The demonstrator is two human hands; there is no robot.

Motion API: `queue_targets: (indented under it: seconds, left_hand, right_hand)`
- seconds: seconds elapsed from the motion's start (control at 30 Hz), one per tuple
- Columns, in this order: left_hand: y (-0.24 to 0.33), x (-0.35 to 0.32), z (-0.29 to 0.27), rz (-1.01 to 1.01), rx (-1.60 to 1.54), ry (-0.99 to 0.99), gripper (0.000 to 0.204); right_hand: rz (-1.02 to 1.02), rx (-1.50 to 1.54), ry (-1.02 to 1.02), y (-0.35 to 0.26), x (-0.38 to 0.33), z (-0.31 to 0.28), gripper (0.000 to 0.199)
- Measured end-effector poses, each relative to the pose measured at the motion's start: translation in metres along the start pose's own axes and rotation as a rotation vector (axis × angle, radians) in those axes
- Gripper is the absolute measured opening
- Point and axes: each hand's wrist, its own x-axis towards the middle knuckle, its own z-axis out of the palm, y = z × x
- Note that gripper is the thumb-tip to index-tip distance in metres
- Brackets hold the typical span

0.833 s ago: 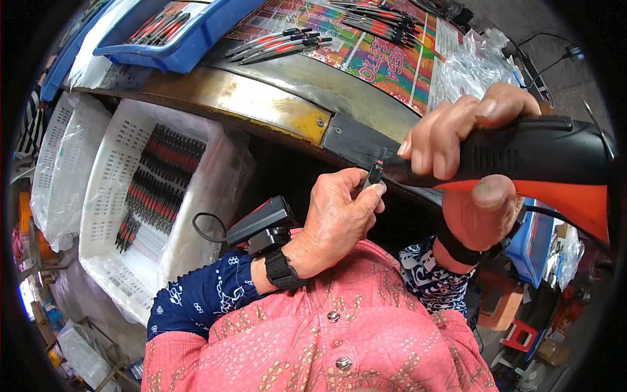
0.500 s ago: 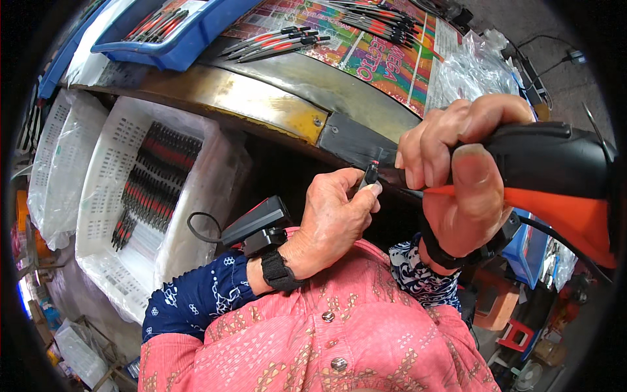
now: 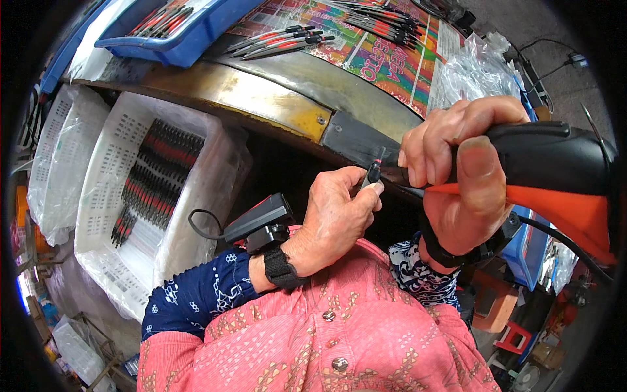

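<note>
Between the thumb and fingers of my left hand [image 3: 343,206] is a slim pen [image 3: 372,174], held upright, its dark end with a small red tip showing. The rest of the pen is hidden by my fingers. My right hand [image 3: 457,170] is wrapped round a black and orange handheld power tool [image 3: 555,157], which comes in from the right. Its narrow front end points toward the pen; whether the two touch I cannot tell. Both hands are just in front of the table edge, over a dark gap.
A white perforated basket [image 3: 104,196], lined with plastic, holds rows of black and red pens [image 3: 157,173] at the left. On the table [image 3: 294,85] lie loose pens [image 3: 281,42], a blue tray [image 3: 176,49] and clear plastic bags [image 3: 477,68]. A red stool [image 3: 513,337] stands lower right.
The whole view has shifted slightly. Both hands keep the same grips, and the pen stays close to the tool's front end.
</note>
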Motion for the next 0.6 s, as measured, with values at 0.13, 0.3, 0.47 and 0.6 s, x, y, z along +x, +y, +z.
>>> queue_targets:
  seconds: [0.13, 0.3, 0.47, 0.6]
  left_hand:
    - [0.0016, -0.0009, -0.0009, -0.021, -0.05, -0.024, 0.023]
    - [0.0007, -0.0008, -0.0001, -0.001, -0.011, -0.003, 0.023]
    - [0.0013, -0.0007, -0.0014, -0.01, 0.02, -0.022, 0.021]
    - [0.002, 0.0002, -0.0026, -0.046, 0.023, -0.054, 0.019]
  right_hand:
    - [0.0, 0.025, 0.032, 0.0003, -0.0002, 0.0026, 0.031]
    - [-0.018, -0.011, 0.066, 0.0019, -0.002, 0.0011, 0.031]
    - [-0.052, -0.017, 0.111, 0.0034, -0.0017, 0.0031, 0.031]
    - [0.031, 0.272, 0.135, -0.0003, -0.0057, 0.0075, 0.032]
